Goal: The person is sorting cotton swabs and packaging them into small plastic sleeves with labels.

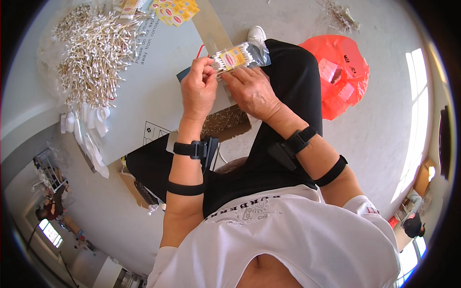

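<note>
A small clear plastic bag of cotton swabs (pixel 246 50) with a yellow label card (pixel 232 58) inside is held out in front of me, over the table's right edge. My left hand (pixel 198 89) is closed, its thumb and fingers pinching at the bag's left end. Along the near side, my right hand (pixel 254 92) grips the same bag, its fingertips bent against it. The bag's loose clear end sticks out to the right. What lies under the right fingers is hidden.
A big heap of loose cotton swabs (pixel 93 57) covers the table's (pixel 158 91) far left, with yellow label cards (pixel 176 10) beside it. Below the hands sits an open cardboard box (pixel 235 128) holding swabs. A red plastic bag (pixel 353 60) rests on the floor at right.
</note>
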Motion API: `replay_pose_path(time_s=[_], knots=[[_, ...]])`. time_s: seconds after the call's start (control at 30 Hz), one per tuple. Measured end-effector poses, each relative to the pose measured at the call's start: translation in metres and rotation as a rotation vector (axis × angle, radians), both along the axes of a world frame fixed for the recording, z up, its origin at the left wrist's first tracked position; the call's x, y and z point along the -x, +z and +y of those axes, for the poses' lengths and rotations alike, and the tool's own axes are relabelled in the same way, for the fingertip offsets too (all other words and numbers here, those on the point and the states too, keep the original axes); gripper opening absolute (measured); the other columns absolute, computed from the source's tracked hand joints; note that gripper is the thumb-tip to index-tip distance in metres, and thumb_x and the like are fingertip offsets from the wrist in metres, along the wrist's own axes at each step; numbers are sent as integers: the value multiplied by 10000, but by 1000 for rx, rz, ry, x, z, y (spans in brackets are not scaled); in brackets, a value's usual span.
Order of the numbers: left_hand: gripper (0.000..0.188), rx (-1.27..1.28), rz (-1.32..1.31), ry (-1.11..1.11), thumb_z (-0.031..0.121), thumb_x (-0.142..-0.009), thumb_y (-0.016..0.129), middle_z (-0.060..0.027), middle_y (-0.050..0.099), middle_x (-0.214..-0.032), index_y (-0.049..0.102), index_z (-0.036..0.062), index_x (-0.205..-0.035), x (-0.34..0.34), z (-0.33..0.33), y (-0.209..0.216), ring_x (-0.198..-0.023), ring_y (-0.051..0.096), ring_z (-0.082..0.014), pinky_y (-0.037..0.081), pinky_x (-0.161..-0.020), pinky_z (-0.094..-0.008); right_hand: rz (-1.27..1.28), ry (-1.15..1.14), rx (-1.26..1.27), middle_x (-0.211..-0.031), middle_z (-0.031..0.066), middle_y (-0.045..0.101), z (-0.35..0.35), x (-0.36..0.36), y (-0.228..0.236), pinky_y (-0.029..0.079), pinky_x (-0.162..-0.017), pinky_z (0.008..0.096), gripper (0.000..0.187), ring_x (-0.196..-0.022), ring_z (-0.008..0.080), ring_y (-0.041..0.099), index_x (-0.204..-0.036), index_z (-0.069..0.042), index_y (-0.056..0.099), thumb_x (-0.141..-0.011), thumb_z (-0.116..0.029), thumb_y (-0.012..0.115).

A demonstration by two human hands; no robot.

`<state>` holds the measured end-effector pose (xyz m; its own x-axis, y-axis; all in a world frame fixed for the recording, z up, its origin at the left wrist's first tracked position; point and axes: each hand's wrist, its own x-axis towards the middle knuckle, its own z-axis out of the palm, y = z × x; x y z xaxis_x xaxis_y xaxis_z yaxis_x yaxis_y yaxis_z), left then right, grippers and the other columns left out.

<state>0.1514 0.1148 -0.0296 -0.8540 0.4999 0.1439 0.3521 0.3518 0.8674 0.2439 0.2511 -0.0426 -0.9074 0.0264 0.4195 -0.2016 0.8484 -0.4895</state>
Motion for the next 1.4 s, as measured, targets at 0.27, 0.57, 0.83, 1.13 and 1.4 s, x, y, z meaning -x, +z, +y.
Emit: replay_pose_path(time_s=[0.27,0.57,0.83,1.13,1.4], knots=[[290,89,35,23,-113,-754,598,-54,623,-753,590,40,-1000,3,-16,9,-609,590,-132,507,-588,-269,1,17,-10,-936,86,620,2,-1,-2,478,-768,355,330,-884,253,623,-1065,-16,650,-750,-101,599],[145,350,397,-93,-5,-768,674,-93,569,-805,543,36,-811,5,-8,12,-802,595,-314,493,-675,-423,7,27,-1,-932,87,623,1,0,-4,481,-760,358,317,-883,253,622,-1051,-5,652,-746,-80,605],[138,319,163,-111,-23,-795,636,-106,555,-786,506,19,-813,15,-56,26,-730,574,-326,465,-639,-411,29,33,-13,-963,102,626,2,1,-3,480,-767,366,325,-892,266,618,-1063,6,646,-748,-67,605],[78,312,-303,-174,-15,-809,635,-81,554,-737,557,-15,-812,-6,-126,38,-664,533,-181,452,-641,-296,-32,54,21,-926,117,602,3,1,4,507,-794,393,374,-859,295,607,-1138,-5,622,-768,-29,667],[171,259,-1,545,161,-834,694,-66,624,-689,649,-3,-856,67,-152,10,-620,574,-182,477,-611,-314,-64,38,27,-939,119,611,3,0,5,492,-793,400,368,-882,299,617,-1124,-10,629,-758,-23,657]])
